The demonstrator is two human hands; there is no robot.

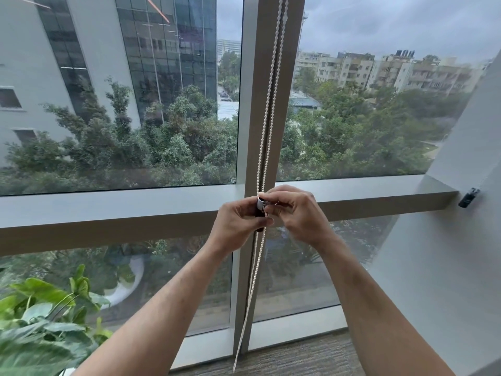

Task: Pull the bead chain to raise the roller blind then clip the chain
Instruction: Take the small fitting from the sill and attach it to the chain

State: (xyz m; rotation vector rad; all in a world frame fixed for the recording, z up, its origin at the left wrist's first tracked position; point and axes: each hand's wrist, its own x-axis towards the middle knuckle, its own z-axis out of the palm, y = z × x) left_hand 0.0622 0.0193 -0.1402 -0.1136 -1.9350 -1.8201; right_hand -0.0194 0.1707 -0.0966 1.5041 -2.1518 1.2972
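Note:
A white bead chain (267, 112) hangs in two strands down the grey window mullion (253, 131), from the top of the view to the floor. My left hand (235, 226) and my right hand (295, 213) meet at the chain at sill height. Between their fingertips sits a small clip (260, 206), white above and dark below, with the strands running through it. My left hand's fingers curl round the clip's dark lower part. My right hand pinches the chain at the clip's top. The roller blind itself is out of view, and both window panes are uncovered.
A horizontal grey window rail (108, 210) runs behind my hands. A leafy green plant (46, 321) stands at the lower left. A grey wall (447, 267) closes the right side, with a small dark fitting (468, 197) on it. Grey carpet (298, 359) lies below.

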